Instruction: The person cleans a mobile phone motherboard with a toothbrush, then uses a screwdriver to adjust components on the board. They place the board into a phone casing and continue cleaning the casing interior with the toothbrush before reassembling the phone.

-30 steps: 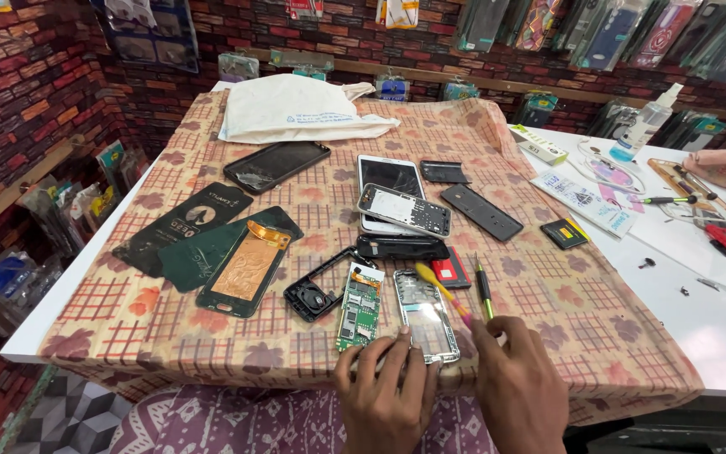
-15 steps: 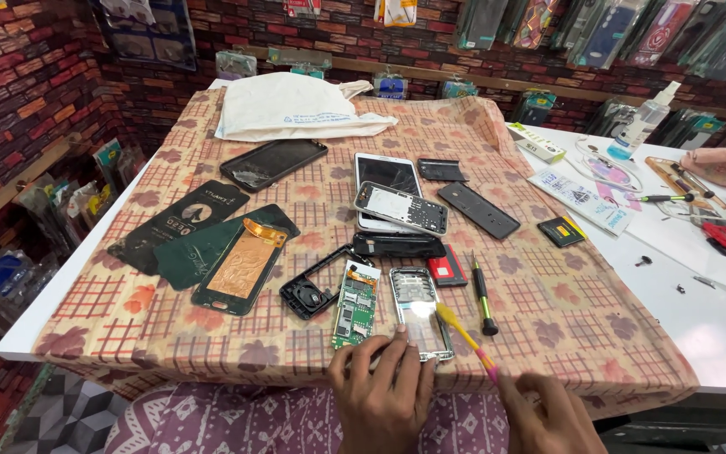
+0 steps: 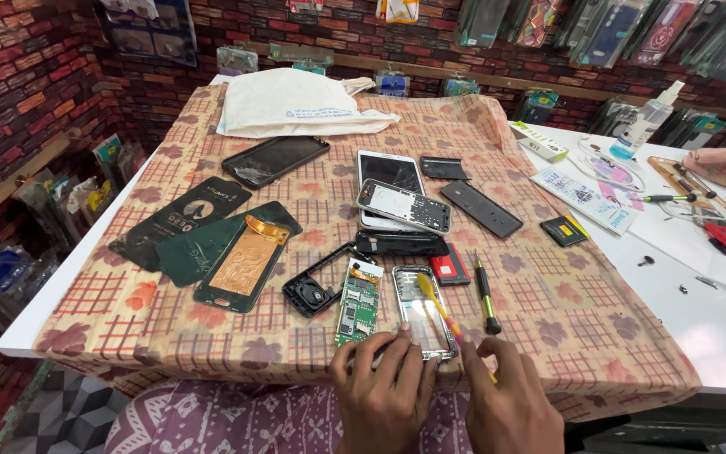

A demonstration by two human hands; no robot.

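Two hands work at the near edge of a table [image 3: 682, 277] draped in a patterned cloth [image 3: 548, 319]; the left hand [image 3: 384, 391] presses spread fingers on a clear phone frame [image 3: 424, 313], seemingly to steady it; the right hand [image 3: 510, 403] pinches a yellow-handled tool [image 3: 443, 311] angled over that frame; a green circuit board [image 3: 358, 303] lies just beside it; a white cloth bag [image 3: 296, 102] lies flat at the far edge, contents unseen.
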